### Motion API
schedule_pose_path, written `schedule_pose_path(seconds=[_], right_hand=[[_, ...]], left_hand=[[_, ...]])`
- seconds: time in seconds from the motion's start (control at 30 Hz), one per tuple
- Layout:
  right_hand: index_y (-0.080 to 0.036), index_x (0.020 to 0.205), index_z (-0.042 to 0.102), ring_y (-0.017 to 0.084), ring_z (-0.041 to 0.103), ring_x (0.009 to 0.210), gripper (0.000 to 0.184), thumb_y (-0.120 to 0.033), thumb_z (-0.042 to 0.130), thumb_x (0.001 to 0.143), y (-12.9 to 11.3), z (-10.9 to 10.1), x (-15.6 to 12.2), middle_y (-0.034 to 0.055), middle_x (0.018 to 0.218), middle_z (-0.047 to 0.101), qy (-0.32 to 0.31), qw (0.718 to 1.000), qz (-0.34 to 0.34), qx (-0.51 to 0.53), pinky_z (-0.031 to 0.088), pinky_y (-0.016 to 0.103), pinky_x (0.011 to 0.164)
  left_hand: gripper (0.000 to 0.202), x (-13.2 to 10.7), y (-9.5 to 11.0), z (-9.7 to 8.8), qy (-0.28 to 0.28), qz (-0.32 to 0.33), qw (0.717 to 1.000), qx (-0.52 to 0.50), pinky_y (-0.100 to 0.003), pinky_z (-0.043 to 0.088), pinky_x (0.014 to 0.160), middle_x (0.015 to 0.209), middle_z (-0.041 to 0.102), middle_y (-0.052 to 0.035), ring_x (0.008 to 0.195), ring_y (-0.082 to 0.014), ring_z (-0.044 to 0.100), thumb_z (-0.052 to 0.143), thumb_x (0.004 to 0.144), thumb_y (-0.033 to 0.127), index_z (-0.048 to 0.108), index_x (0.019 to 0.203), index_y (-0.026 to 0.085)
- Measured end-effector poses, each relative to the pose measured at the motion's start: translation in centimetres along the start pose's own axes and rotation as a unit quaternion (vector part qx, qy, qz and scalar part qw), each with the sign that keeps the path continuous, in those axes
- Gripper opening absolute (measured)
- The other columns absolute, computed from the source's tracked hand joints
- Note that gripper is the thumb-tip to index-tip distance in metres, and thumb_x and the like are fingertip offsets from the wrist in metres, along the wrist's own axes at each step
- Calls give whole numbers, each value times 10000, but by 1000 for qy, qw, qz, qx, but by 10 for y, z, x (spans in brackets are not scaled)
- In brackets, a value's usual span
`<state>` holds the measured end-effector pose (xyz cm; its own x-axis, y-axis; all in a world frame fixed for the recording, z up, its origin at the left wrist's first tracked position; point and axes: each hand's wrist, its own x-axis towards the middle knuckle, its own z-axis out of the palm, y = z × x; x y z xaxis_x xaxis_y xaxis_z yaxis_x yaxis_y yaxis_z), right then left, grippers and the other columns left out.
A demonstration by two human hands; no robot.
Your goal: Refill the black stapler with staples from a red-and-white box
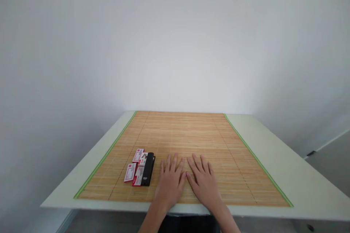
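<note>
My left hand [170, 182] lies flat, palm down, on the bamboo mat [180, 134], fingers spread and holding nothing. Beside it, my right hand [203, 182] rests the same way, and the two thumbs meet or nearly meet. Just left of my left hand is a black stapler [148, 169], lying lengthwise away from me. Against its left side is a red and white printed package [139, 176]. Two small red and white boxes, a nearer box [130, 172] and a farther box [138, 155], lie to the left of that.
The mat has green edging [258, 160] and covers the middle of a white table [273, 145]. A pale wall [175, 43] stands behind the table. At the lower right is a grey panel with a dark fitting [311, 153].
</note>
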<state>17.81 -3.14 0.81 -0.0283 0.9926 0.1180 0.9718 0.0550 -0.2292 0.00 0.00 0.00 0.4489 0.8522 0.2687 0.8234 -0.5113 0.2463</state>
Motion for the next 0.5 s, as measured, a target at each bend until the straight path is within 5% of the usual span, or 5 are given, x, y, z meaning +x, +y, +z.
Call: schedule_pose_path(seconds=[0.2, 0.33, 0.5], right_hand=[[-403, 1576, 309, 292, 105, 1566, 575, -540, 331, 1017, 2, 1, -1, -69, 1679, 203, 1, 1000, -1, 6, 118, 562, 1234], [-395, 1532, 409, 289, 267, 1520, 550, -513, 378, 996, 5, -7, 6, -33, 1633, 351, -10, 999, 21, 42, 161, 560, 1215], [-254, 1367, 608, 326, 547, 1270, 502, -494, 362, 1001, -49, -25, 30, 118, 1363, 632, 68, 985, 79, 135, 365, 485, 1084]], left_hand=[[559, 1, 4, -1, -2, 9, 1000, -3, -640, 163, 1235, 1675, 244, 10, 1560, -329, 122, 355, 1048, 393, 263, 1597, 352], [552, 0, 5, -9, -7, 59, 998, -16, -536, 216, 1263, 1671, 260, 2, 1556, -266, 173, 343, 1058, 371, 265, 1600, 302], [587, 0, 5, -1, -22, 120, 990, -67, -451, 260, 1263, 1634, 350, -21, 1528, -224, 271, 414, 1034, 321, 269, 1600, 263]])
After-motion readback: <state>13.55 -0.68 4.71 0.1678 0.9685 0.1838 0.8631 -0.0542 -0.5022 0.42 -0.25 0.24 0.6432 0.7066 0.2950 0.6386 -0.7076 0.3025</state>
